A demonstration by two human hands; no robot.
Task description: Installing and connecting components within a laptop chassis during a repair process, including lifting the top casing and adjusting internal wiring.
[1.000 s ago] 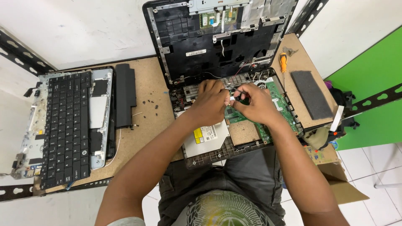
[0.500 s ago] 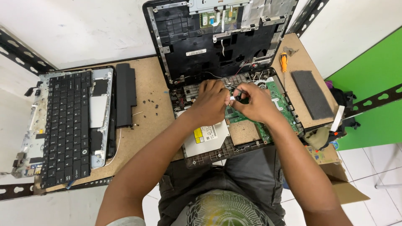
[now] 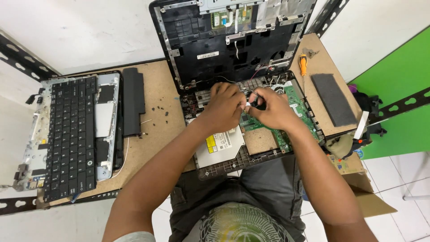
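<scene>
A dismantled laptop base [image 3: 233,157] lies on the wooden bench in front of me, with its green circuit board [image 3: 299,104] exposed and a silver optical drive [image 3: 221,145] near its front. My left hand [image 3: 225,107] and my right hand [image 3: 268,110] meet over the board. Both pinch a small dark part with a white end [image 3: 251,105] between their fingertips. The black lid shell [image 3: 233,42] stands open behind the hands.
A removed keyboard [image 3: 69,134] in its silver palm rest lies at the left, a black battery [image 3: 133,102] beside it. Loose screws [image 3: 159,114] dot the bench. An orange screwdriver [image 3: 303,67] and a dark foam pad [image 3: 333,99] lie at the right. A cardboard box [image 3: 358,188] sits below.
</scene>
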